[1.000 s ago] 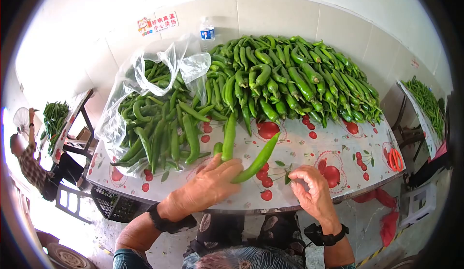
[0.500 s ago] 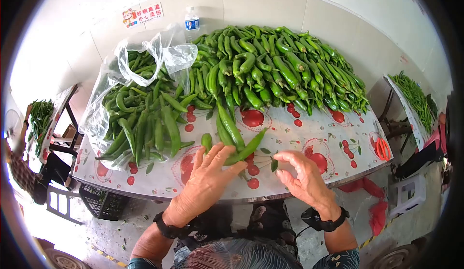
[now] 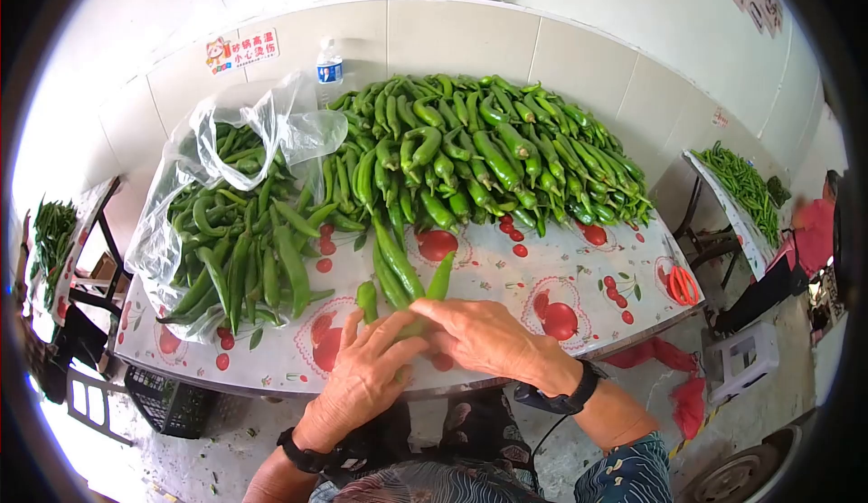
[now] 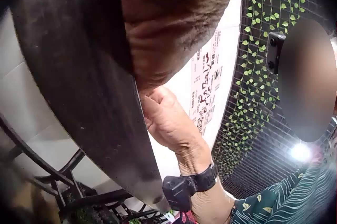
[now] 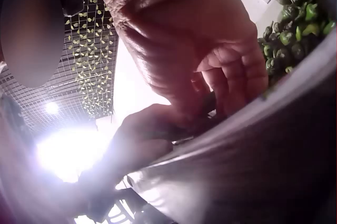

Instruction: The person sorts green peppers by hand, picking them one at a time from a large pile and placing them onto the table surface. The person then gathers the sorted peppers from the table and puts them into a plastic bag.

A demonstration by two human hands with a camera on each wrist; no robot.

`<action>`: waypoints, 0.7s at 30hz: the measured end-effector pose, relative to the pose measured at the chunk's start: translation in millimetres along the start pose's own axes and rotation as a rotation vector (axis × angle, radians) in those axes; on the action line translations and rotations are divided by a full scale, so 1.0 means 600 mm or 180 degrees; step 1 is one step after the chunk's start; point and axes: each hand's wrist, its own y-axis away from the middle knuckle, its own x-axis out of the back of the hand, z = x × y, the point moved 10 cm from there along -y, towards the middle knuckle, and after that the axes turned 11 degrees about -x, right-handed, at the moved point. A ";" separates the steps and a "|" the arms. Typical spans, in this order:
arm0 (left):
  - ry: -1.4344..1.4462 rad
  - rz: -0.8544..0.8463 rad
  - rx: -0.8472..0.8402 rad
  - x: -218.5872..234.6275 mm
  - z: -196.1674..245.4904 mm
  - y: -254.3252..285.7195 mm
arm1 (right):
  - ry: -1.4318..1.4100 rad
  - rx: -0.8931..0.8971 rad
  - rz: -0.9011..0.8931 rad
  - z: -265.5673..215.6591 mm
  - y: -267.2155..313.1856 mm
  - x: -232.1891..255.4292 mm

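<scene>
Beside the bag [image 3: 312,135], left hand [image 3: 362,376] half-open, right hand [image 3: 488,336] bent-fingered, touched peppers [image 3: 398,261], likely light, firm, best held mid-body; grip unclear.

Head looks down; close-up wrist views, facing up, share leafy mesh [image 4: 258,50].

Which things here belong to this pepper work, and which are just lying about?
Likely in the job: left hand, right hand, peppers at the fingers, pepper pile, plastic bag.

Apparently lying about: bottle, red cloth, stool.
</scene>
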 end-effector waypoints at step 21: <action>0.0190 -0.0044 0.0113 -0.002 0.001 -0.006 | -0.0606 -0.0892 0.2178 0.127 0.014 0.261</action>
